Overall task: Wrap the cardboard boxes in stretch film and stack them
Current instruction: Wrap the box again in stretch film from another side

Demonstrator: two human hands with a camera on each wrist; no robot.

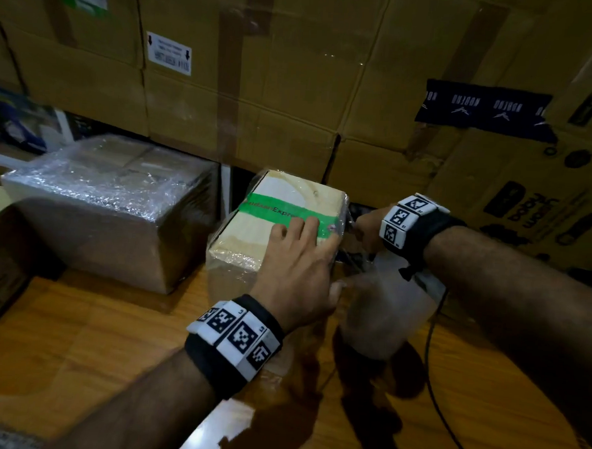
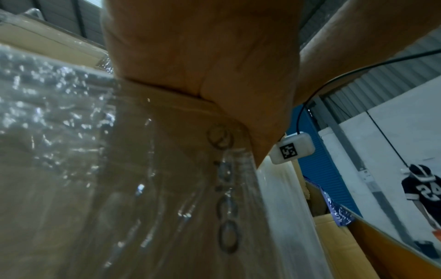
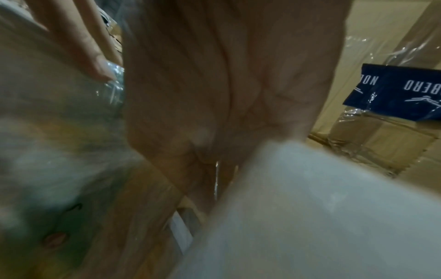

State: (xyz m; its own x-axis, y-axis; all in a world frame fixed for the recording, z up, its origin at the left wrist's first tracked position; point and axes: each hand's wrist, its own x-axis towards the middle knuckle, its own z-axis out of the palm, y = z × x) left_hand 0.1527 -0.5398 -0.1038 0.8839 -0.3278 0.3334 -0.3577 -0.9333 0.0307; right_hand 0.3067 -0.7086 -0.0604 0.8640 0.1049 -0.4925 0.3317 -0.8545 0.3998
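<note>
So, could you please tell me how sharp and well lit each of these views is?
Head view: dim, mostly sharp, glare on the wrapped box. Left wrist view: soft, film glinting. Right wrist view: heavily blurred, right hand filling the frame.

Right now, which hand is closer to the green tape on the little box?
Left. The left hand lies flat on the small box, fingertips touching the green tape. The right hand is off the box's far right side, pulling stretch film.

Before you: a wooden floor, stacked large cartons, and a corrugated metal wall in dim light.
</note>
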